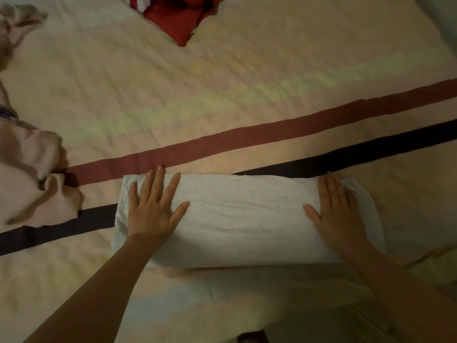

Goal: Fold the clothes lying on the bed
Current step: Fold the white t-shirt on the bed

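A light grey garment lies folded into a wide rectangle on the bed, near its front edge. My left hand rests flat on the garment's left end, fingers spread. Flat on the right end lies my right hand, fingers together. Neither hand grips the cloth. A crumpled pale pink garment lies at the left. At the top, partly cut off by the frame, is a red garment.
The cream bedspread carries a dark red stripe and a black stripe running diagonally; the grey garment lies over the black one. Another pale cloth sits at the top left. The bed's front edge and floor show at the bottom right.
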Demonstrator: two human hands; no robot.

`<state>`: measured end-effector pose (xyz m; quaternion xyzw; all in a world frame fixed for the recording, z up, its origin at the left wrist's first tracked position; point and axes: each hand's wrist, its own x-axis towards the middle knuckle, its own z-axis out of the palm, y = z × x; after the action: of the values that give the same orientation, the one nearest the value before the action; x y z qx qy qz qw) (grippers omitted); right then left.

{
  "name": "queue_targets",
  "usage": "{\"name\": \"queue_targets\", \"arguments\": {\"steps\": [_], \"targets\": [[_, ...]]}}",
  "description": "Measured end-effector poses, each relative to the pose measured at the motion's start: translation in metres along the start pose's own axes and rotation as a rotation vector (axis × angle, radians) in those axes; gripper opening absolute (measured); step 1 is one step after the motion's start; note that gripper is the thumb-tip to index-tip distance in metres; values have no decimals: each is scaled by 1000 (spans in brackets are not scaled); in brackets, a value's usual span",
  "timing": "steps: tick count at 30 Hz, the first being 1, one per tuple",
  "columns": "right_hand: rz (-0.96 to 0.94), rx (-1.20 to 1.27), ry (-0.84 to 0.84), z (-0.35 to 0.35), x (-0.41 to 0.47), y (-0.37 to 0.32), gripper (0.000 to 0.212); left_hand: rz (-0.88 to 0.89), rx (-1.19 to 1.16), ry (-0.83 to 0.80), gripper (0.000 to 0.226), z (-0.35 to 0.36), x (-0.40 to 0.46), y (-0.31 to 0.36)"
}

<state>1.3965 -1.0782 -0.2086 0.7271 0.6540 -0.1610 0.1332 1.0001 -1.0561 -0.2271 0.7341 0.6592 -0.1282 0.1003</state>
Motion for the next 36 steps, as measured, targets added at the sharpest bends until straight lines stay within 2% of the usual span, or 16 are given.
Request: {"name": "queue_targets", "arguments": {"steps": [3,5,7,9,11,13,14,16,17,19,22,25,27,29,32,36], "targets": [[-132,-35,-28,-21,6,-21,82,26,-88,-67,73,-14,0,1],[-316,7,-49,-38,13,-56,80,41,-308,-50,72,-25,-10,9],[-460,131,-79,-58,23,-101,72,-65,-627,85,71,-38,-37,22],[-531,303,-128,-71,37,-151,66,-333,-869,273,64,-41,-72,33],[-575,408,-231,-77,54,-199,63,-690,-973,392,58,-35,-105,41],[-614,460,-357,-76,66,-242,63,-1052,-1098,362,74,-21,-124,44],[-637,468,-410,-74,69,-260,64,-1179,-1194,328,84,-14,-128,43],[-686,455,-480,-70,75,-290,66,-1320,-1436,277,88,-6,-130,41],[-708,452,-503,-69,77,-303,66,-1332,-1534,266,86,-6,-126,39],[-744,447,-551,-69,82,-325,61,-1245,-1643,279,86,-3,-120,30],[-753,420,-607,-71,92,-348,56,-1057,-1709,285,83,2,-113,15],[-753,369,-686,-74,99,-363,52,-977,-1810,289,83,3,-111,6],[-770,327,-770,-74,101,-368,41,-945,-1865,281,83,5,-109,3],[-785,251,-872,-73,102,-372,33,-903,-1893,260,81,8,-109,2],[-780,188,-967,-74,105,-375,36,-845,-1917,190,71,9,-110,2],[-767,234,-968,-86,106,-367,36,-818,-1899,177,60,2,-112,1]]}}
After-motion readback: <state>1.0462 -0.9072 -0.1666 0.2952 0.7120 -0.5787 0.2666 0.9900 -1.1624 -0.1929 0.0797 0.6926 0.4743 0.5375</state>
